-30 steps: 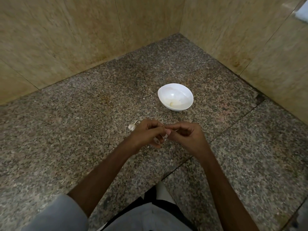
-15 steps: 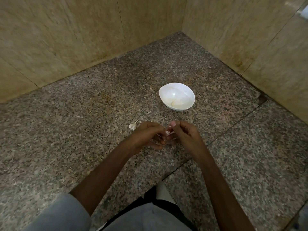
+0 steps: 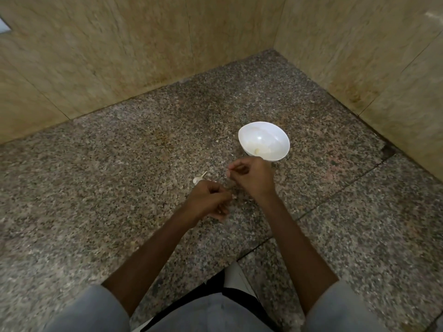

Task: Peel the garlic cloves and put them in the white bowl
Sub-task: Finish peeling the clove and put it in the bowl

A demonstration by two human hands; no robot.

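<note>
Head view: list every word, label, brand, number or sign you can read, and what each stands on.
None can be read.
The white bowl, the granite counter and the tiled walls bear no print.
The pale object cut off at the upper left edge is too blurred to show any text.

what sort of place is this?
Probably a kitchen counter corner, though a floor isn't ruled out: speckled granite slab, beige stone-tiled walls meeting it, and a white bowl holding a peeled garlic clove.
</note>
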